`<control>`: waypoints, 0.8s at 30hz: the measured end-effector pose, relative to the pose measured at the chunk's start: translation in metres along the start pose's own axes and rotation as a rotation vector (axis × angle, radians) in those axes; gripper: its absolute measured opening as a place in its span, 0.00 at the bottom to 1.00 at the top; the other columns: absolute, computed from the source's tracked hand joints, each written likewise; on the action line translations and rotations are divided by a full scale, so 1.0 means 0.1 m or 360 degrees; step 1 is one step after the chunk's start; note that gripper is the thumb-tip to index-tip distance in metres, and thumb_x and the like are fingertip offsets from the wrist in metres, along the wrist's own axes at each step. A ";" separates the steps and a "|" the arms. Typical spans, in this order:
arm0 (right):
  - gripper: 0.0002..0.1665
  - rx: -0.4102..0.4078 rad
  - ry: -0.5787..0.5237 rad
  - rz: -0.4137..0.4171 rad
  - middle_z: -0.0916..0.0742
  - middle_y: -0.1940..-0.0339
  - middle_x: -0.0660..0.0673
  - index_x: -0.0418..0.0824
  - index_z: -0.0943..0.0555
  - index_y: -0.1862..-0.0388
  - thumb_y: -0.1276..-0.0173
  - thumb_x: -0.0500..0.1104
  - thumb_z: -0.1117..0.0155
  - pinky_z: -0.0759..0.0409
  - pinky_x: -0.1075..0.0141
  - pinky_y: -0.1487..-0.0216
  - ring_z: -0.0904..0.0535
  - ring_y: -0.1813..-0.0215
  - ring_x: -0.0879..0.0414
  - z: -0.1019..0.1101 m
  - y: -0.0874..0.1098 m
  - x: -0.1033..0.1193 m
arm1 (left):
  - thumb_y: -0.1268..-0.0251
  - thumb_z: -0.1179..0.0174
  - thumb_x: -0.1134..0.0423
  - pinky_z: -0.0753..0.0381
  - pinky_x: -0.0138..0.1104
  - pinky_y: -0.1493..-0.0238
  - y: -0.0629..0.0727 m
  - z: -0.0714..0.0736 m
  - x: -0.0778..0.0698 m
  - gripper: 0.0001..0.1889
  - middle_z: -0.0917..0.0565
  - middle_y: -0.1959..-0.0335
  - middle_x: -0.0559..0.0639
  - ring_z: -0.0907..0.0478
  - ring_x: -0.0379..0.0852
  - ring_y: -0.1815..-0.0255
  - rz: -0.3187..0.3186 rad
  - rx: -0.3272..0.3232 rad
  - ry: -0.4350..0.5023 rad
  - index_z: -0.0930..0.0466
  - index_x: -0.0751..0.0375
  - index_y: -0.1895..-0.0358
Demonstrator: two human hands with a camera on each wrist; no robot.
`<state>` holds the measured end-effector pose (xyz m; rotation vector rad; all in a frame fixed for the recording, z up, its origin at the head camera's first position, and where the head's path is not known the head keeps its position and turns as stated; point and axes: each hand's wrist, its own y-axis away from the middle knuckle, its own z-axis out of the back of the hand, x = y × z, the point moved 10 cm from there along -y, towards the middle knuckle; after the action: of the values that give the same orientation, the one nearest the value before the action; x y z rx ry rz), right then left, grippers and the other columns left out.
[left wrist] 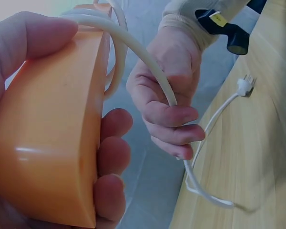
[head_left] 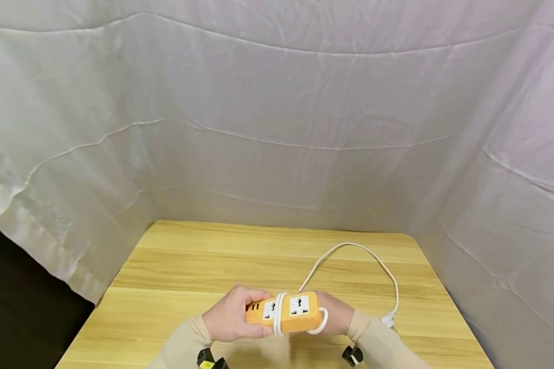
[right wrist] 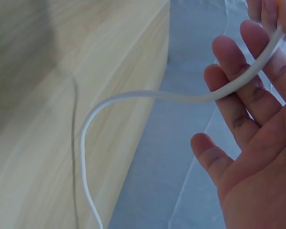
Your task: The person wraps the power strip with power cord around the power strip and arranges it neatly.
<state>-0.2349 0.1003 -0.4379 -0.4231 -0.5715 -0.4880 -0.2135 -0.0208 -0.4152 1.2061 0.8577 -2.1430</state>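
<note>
Power strip (head_left: 299,306) wound with cord (head_left: 278,313) sits in left fingers (left wrist: 113,155).

In the left grip (head_left: 233,314) sits the power strip (head_left: 306,320), its cord (head_left: 278,313) wrapped round it. Beyond the right grip (head_left: 335,313) the cord loops over the bench (head_left: 203,266); right of that grip lies the plug (head_left: 388,320).

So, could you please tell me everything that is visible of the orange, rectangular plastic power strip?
The orange, rectangular power strip looks like smooth, glossy plastic with rounded corners. Its socket face, turned toward the head camera, shows two white socket panels and small dark slots near its left end. A round, white cord wraps around its middle, with another loop at its right end. The left hand grips its left part, holding it above the yellowish, wood-patterned table.
</note>
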 end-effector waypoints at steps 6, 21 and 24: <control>0.15 0.0054 0.0217 0.0235 0.14 0.57 0.53 0.46 0.17 0.53 0.39 0.45 0.32 0.23 0.66 0.47 0.20 0.52 0.62 0.00 -0.06 0.01 | 0.48 0.30 0.60 0.19 0.32 0.72 0.01 -0.04 -0.07 0.21 0.15 0.61 0.42 0.21 0.34 0.69 -0.0062 0.0043 0.0006 0.19 0.53 0.48; 0.04 0.0165 0.0495 0.0420 0.15 0.63 0.58 0.51 0.18 0.68 0.42 0.43 0.31 0.27 0.69 0.44 0.22 0.51 0.63 -0.06 -0.26 0.02 | 0.51 0.30 0.54 0.28 0.24 0.77 0.00 -0.21 -0.17 0.14 0.19 0.72 0.30 0.29 0.24 0.80 -0.0149 0.0181 -0.0288 0.17 0.46 0.58; 0.06 0.0183 0.0541 0.0384 0.15 0.64 0.59 0.52 0.18 0.69 0.43 0.41 0.31 0.27 0.70 0.45 0.22 0.52 0.65 -0.06 -0.29 -0.01 | 0.51 0.31 0.54 0.27 0.23 0.77 0.00 -0.23 -0.15 0.14 0.19 0.73 0.30 0.29 0.24 0.81 -0.0138 0.0199 -0.0303 0.17 0.46 0.58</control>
<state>-0.2492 0.0744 -0.4358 -0.2860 -0.2142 -0.2847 -0.1944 -0.0020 -0.4113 1.0191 0.7144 -2.3676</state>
